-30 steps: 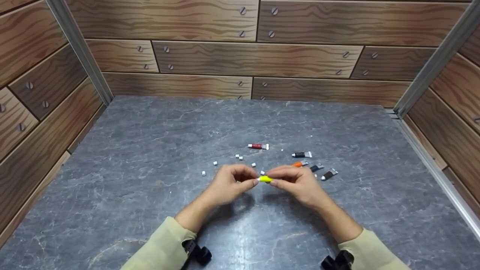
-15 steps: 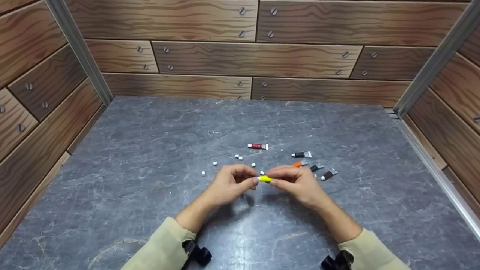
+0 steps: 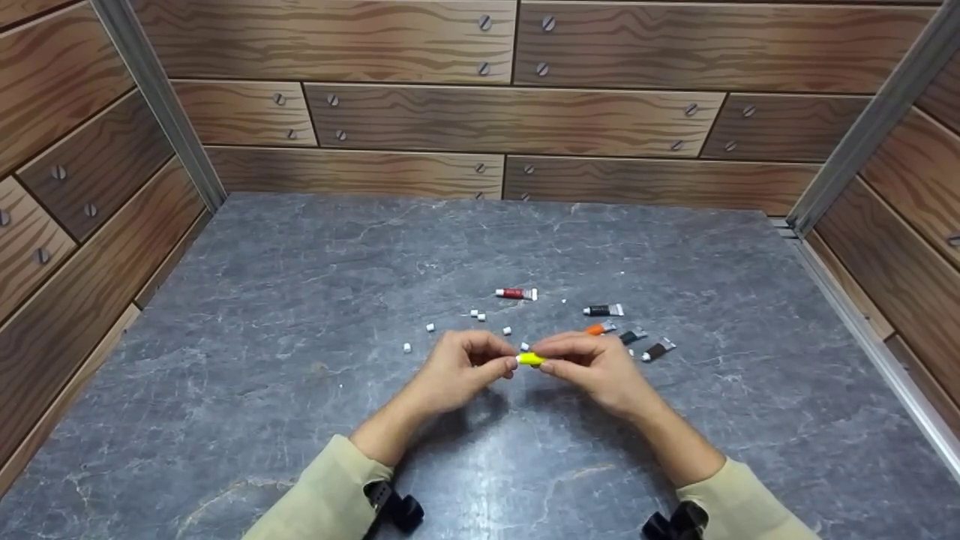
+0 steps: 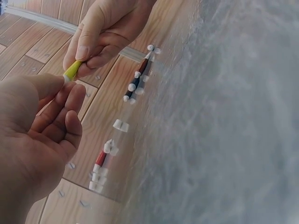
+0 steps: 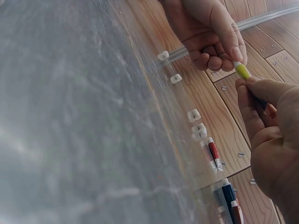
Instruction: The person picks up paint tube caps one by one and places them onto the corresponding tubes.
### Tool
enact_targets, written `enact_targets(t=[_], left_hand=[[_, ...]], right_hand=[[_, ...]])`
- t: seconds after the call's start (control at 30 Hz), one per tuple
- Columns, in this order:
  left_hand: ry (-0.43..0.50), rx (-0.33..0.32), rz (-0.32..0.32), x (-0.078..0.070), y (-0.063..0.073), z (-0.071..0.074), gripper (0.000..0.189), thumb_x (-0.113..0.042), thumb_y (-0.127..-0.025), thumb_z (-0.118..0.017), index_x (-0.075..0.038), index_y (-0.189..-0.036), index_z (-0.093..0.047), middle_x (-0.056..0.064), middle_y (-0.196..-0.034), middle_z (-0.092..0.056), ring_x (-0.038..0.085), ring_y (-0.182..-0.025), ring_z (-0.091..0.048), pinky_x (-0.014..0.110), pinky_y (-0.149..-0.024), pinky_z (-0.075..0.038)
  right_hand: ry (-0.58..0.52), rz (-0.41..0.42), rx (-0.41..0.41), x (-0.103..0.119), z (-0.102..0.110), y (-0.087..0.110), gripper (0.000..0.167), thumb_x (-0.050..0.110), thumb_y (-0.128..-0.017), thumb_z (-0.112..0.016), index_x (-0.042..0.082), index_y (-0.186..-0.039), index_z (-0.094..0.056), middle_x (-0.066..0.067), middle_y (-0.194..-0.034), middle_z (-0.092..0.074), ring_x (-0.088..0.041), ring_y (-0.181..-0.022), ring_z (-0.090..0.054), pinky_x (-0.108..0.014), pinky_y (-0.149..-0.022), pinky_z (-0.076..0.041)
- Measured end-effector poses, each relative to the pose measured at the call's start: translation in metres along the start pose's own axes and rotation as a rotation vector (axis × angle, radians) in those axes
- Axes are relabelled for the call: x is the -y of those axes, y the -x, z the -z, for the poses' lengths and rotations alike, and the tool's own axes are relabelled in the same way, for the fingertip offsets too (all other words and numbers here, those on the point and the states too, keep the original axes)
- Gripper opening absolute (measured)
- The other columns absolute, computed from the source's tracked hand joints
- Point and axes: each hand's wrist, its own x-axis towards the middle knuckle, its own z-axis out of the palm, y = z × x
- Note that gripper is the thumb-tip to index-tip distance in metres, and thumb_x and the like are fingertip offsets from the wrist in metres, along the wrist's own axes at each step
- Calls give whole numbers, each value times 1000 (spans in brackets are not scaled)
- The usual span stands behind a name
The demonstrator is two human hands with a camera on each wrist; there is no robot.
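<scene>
A small yellow paint tube [image 3: 531, 358] is held level above the table between both hands. My left hand [image 3: 465, 369] pinches its white cap end [image 4: 67, 78] between thumb and forefinger; the other left fingers curl loosely below. My right hand [image 3: 596, 369] grips the tube's body, thumb on the near side, and covers its tail end. In the right wrist view the yellow tube [image 5: 242, 71] shows between the two sets of fingertips. Whether the cap is threaded on cannot be told, since the left fingers hide most of it.
Beyond the hands lie a red tube [image 3: 517, 294], a black tube [image 3: 604, 310], an orange tube [image 3: 598, 328], a dark tube [image 3: 632, 337] and a brown tube [image 3: 659, 349]. Several loose white caps [image 3: 430, 327] are scattered on the grey marbled table [image 3: 337, 255]. Wood-patterned walls [image 3: 420, 112] enclose it.
Left fingertips shift slightly around the cap end. The tube, the right hand and the things on the table stay in place.
</scene>
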Motion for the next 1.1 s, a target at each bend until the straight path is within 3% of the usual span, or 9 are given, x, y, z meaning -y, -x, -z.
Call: enact_targets(t=[0.1,0.2,0.5,0.87,1.1], left_hand=[[-6,-7,-8,0,0,0,8,-7,-97,-76,-2,-102,-80,9,-86,-77,13,-71,-66,20,-61,-50],[0,-13,-7,-1,1,-1,8,-6,-97,-77,-1,-101,-80,9,-85,-77,9,-71,-65,20,-62,-50],[-50,-14,-36,0,1,-2,5,-5,-95,-77,-3,-98,-81,4,-84,-77,8,-73,-65,25,-68,-54],[1,-15,24,1,0,-2,9,-4,-93,-81,-2,-101,-80,7,-90,-78,11,-73,-67,22,-65,-56],[-2,-58,27,1,1,-1,6,-5,-93,-80,-3,-99,-80,5,-88,-78,11,-73,-65,22,-65,-54]], right_hand=[[9,-5,-1,0,0,0,22,-2,-91,-80,-5,-113,-79,-19,-114,-77,-18,-104,-74,-29,-85,-61],[13,-16,-6,1,0,0,23,-1,-91,-81,-5,-113,-79,-18,-114,-77,-18,-105,-74,-30,-85,-61],[10,-36,1,2,0,1,24,0,-90,-82,-4,-113,-79,-17,-112,-78,-18,-104,-75,-31,-86,-61],[-2,-35,-4,2,0,0,22,-1,-92,-80,-5,-113,-79,-19,-114,-77,-19,-103,-75,-29,-85,-61],[20,-60,-13,2,3,0,24,1,-93,-79,-4,-116,-78,-16,-112,-78,-17,-93,-74,-25,-77,-60]])
